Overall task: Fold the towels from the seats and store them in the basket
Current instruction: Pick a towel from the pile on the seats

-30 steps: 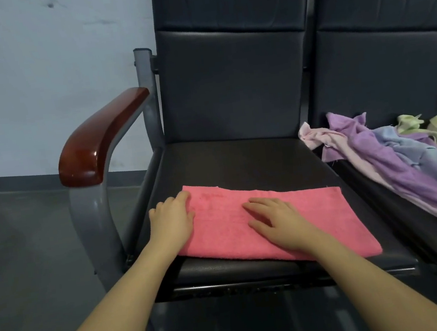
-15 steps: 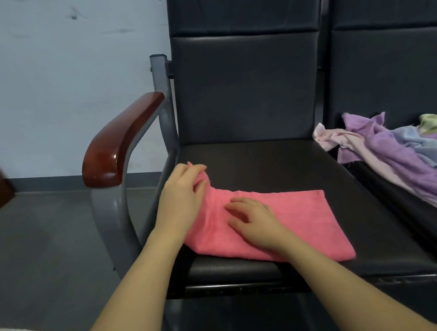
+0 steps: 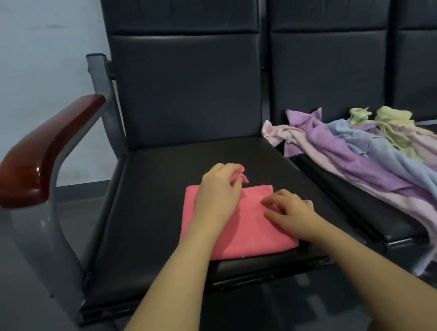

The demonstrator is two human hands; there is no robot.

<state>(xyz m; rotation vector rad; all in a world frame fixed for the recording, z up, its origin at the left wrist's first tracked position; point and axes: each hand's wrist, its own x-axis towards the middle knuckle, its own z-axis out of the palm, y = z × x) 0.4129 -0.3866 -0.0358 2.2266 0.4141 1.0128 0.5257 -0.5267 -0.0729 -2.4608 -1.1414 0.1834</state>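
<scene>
Grey floor [image 3: 13, 273] and pale wall [image 3: 20, 65] behind a row of black padded seats. Nearest: two bare forearms reaching in from the bottom edge. Black seat cushion [image 3: 142, 229] holds a pink towel [image 3: 247, 233], folded into a rough square, lying flat near the cushion's front edge, right of centre. Right hand [image 3: 292, 212] rests on the towel's right part, fingers bent and a little apart, tips touching the cloth; cannot tell if they pinch it. Left hand [image 3: 219, 195] sits over the towel's far edge, fingers curled tight around a bunched pink corner that sticks up past the knuckles. Left of the seat, a grey metal frame carries a glossy reddish-brown wooden armrest [image 3: 43, 156]. Next seat to the right: an unfolded pile of towels [image 3: 376, 162], pale pink, purple, light blue, yellow-green, draped over the cushion and hanging off its front edge. Pile is apart from the pink towel. Farther back, upright black backrests [image 3: 191, 86]; a third seat shows at the right edge. Basket not clearly visible.
</scene>
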